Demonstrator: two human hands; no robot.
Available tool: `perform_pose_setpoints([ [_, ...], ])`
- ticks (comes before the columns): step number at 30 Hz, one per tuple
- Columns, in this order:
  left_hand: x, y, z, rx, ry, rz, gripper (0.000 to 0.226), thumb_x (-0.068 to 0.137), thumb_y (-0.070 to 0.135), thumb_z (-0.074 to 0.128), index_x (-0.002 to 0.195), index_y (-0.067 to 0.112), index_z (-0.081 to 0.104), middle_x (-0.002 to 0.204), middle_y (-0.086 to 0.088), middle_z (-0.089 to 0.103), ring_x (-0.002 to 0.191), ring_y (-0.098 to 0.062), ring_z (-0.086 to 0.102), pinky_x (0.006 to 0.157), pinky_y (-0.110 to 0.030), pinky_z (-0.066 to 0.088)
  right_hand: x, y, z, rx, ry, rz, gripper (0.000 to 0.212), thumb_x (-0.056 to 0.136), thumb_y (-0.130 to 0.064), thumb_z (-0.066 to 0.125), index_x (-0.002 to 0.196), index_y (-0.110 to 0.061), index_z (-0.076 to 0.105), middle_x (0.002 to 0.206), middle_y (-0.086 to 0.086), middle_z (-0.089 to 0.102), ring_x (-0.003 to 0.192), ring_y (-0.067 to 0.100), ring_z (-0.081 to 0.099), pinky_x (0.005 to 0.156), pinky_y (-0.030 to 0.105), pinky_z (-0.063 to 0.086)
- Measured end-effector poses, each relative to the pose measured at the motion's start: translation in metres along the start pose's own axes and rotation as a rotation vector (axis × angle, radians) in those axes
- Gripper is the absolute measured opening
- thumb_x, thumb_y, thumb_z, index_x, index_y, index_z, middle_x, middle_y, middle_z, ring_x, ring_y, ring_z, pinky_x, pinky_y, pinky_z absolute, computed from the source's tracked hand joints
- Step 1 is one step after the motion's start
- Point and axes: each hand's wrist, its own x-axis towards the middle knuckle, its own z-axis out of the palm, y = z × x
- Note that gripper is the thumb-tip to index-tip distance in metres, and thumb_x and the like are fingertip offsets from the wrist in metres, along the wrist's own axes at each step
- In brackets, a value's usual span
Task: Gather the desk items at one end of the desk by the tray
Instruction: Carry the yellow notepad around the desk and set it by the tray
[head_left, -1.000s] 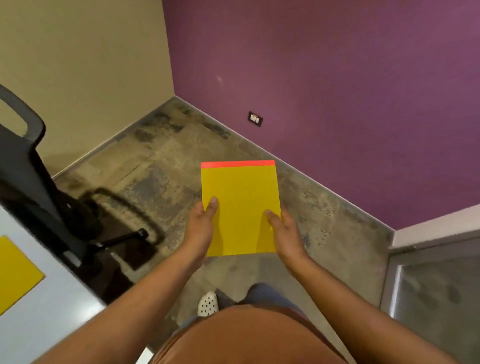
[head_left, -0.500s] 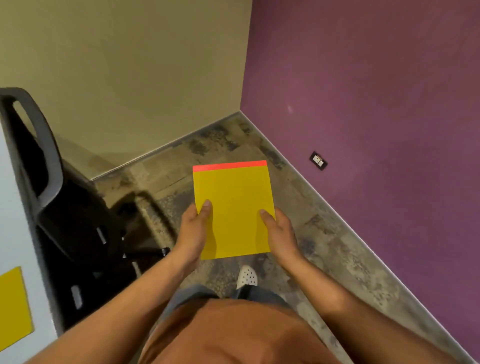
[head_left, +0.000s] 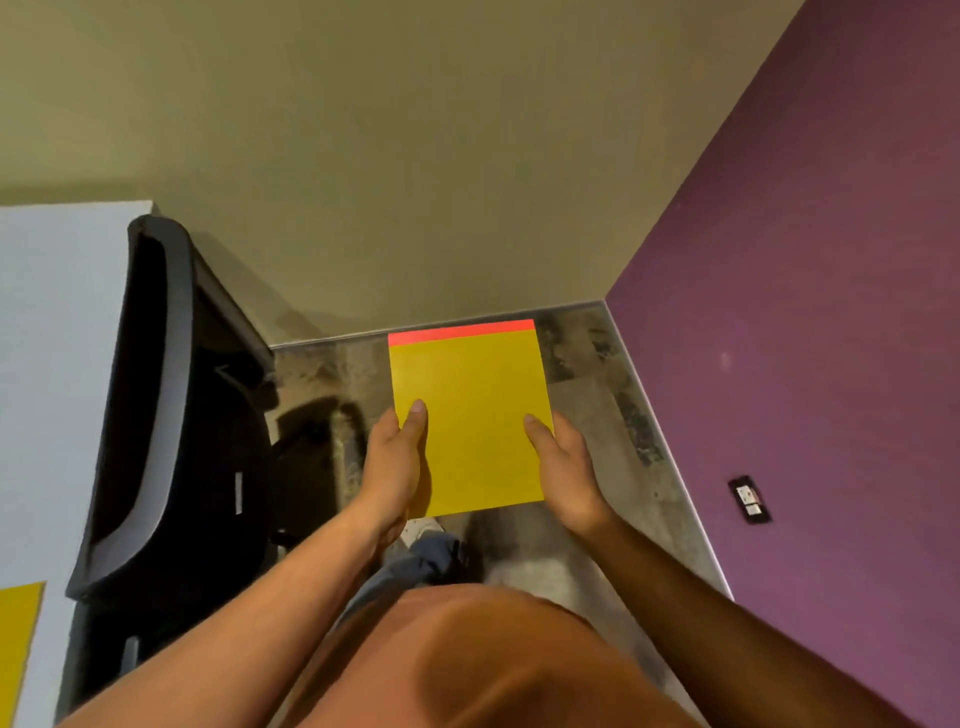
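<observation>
I hold a yellow pad with a red top strip (head_left: 470, 410) flat in front of me, over the floor. My left hand (head_left: 392, 470) grips its lower left edge with the thumb on top. My right hand (head_left: 563, 467) grips its lower right edge the same way. A second yellow sheet (head_left: 18, 639) lies on the white desk (head_left: 52, 364) at the far left, cut off by the frame's edge. No tray is in view.
A black office chair (head_left: 156, 415) stands between me and the desk. The beige wall (head_left: 415, 156) is ahead and the purple wall (head_left: 805, 312) with a socket (head_left: 749, 499) is to my right. Mottled grey floor (head_left: 587, 415) lies below the pad.
The view has swung to the left: the desk and chair now fill more of the left side and the purple wall has slid right. Both hands keep the same hold on the pad.
</observation>
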Motion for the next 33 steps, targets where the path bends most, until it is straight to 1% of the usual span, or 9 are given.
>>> perform_pose_setpoints([
  [4, 0.058, 0.053, 0.002, -0.019, 0.029, 0.034, 0.027, 0.114, 0.024, 0.044, 0.129, 0.021, 0.066, 0.119, 0.003, 0.08, 0.119, -0.025, 0.072, 0.101, -0.04, 0.056, 0.079, -0.048, 0.018, 0.054, -0.053, -0.008, 0.033, 0.111, -0.016, 0.049, 0.139, -0.004, 0.06, 0.136, 0.01, 0.068, 0.128, 0.027, 0.063, 0.115, 0.047, 0.045],
  [10, 0.124, 0.105, 0.003, -0.084, 0.138, 0.04, 0.036, 0.115, 0.021, 0.041, 0.145, 0.01, 0.057, 0.135, -0.008, 0.072, 0.126, -0.029, 0.068, 0.115, -0.055, 0.048, 0.17, -0.101, 0.045, 0.034, -0.109, -0.034, 0.03, 0.111, -0.013, 0.046, 0.128, 0.003, 0.066, 0.125, 0.022, 0.072, 0.118, 0.038, 0.067, 0.104, 0.05, 0.051],
  [15, 0.181, 0.129, -0.01, -0.111, 0.261, 0.084, 0.035, 0.114, 0.024, 0.042, 0.146, 0.018, 0.056, 0.139, 0.0, 0.071, 0.13, -0.024, 0.066, 0.118, -0.057, 0.045, 0.251, -0.149, 0.08, -0.039, -0.23, -0.052, 0.021, 0.11, -0.02, 0.051, 0.112, -0.018, 0.071, 0.106, -0.005, 0.074, 0.096, 0.012, 0.068, 0.077, 0.019, 0.051],
  [19, 0.217, 0.158, -0.021, -0.102, 0.394, 0.091, 0.037, 0.114, 0.022, 0.044, 0.149, 0.018, 0.053, 0.143, 0.002, 0.068, 0.132, -0.023, 0.065, 0.119, -0.055, 0.043, 0.314, -0.18, 0.119, -0.084, -0.371, -0.086, 0.022, 0.109, -0.018, 0.052, 0.106, -0.006, 0.071, 0.104, 0.015, 0.074, 0.096, 0.036, 0.066, 0.084, 0.038, 0.051],
  [21, 0.23, 0.175, -0.027, -0.098, 0.459, 0.089, 0.036, 0.113, 0.021, 0.047, 0.148, 0.019, 0.055, 0.139, 0.005, 0.071, 0.128, -0.019, 0.068, 0.116, -0.05, 0.048, 0.342, -0.195, 0.139, -0.06, -0.466, -0.107, 0.021, 0.109, -0.015, 0.052, 0.114, -0.006, 0.071, 0.112, 0.013, 0.076, 0.106, 0.031, 0.069, 0.089, 0.036, 0.05],
  [24, 0.242, 0.204, -0.041, -0.085, 0.533, 0.082, 0.036, 0.11, 0.016, 0.052, 0.147, 0.018, 0.053, 0.136, 0.008, 0.071, 0.121, -0.01, 0.07, 0.098, -0.026, 0.057, 0.375, -0.222, 0.171, -0.068, -0.621, -0.155, 0.021, 0.109, -0.015, 0.053, 0.121, -0.015, 0.07, 0.121, 0.001, 0.076, 0.113, 0.018, 0.07, 0.098, 0.033, 0.05],
  [28, 0.245, 0.24, -0.066, -0.001, 0.702, 0.066, 0.034, 0.106, 0.023, 0.062, 0.135, 0.021, 0.043, 0.126, 0.011, 0.064, 0.117, -0.013, 0.065, 0.092, -0.035, 0.053, 0.394, -0.256, 0.222, -0.109, -0.756, -0.235, 0.021, 0.109, -0.015, 0.052, 0.123, -0.013, 0.068, 0.123, 0.005, 0.074, 0.115, 0.024, 0.068, 0.103, 0.04, 0.05],
  [31, 0.246, 0.257, -0.087, 0.037, 0.86, 0.099, 0.038, 0.103, 0.026, 0.067, 0.128, 0.027, 0.038, 0.113, 0.022, 0.059, 0.097, 0.008, 0.065, 0.073, -0.02, 0.046, 0.396, -0.276, 0.264, -0.104, -0.797, -0.304, 0.021, 0.104, -0.029, 0.057, 0.107, -0.01, 0.064, 0.1, 0.006, 0.071, 0.091, 0.021, 0.065, 0.087, 0.043, 0.049],
  [33, 0.247, 0.267, -0.106, 0.039, 0.96, 0.146, 0.044, 0.101, 0.021, 0.07, 0.128, 0.029, 0.036, 0.112, 0.021, 0.06, 0.095, 0.013, 0.064, 0.075, -0.021, 0.047, 0.395, -0.289, 0.295, -0.084, -0.812, -0.334, 0.026, 0.102, -0.031, 0.06, 0.103, -0.005, 0.057, 0.095, 0.023, 0.064, 0.082, 0.026, 0.056, 0.079, 0.048, 0.047],
])
